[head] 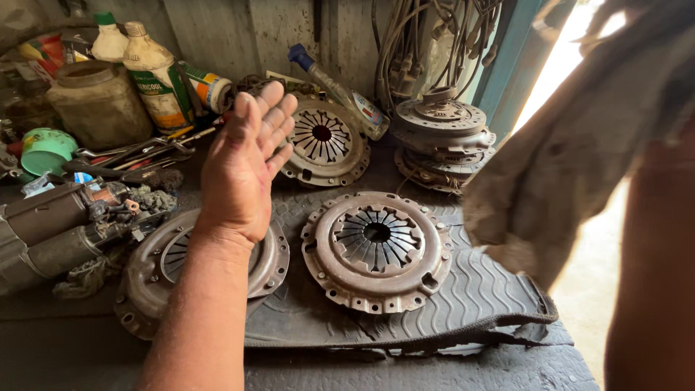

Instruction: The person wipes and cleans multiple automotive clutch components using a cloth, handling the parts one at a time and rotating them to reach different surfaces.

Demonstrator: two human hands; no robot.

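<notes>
head: worn on head | faces down-forward over workbench | close | right edge perhaps cloth-blocked

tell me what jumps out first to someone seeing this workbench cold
The left hand stands raised and open, palm up, in the middle of the view, above a rusty clutch cover at the left of the bench. A second clutch cover lies flat on a ribbed rubber mat at centre, with a stack of clutch parts behind it. At the right edge, a grimy rag hangs close to the camera.

Left hand raised open, fingers spread, above a rusty clutch pressure plate on the surface; second plate on ribbed rubber mat; dirty rag hangs at right.
</notes>
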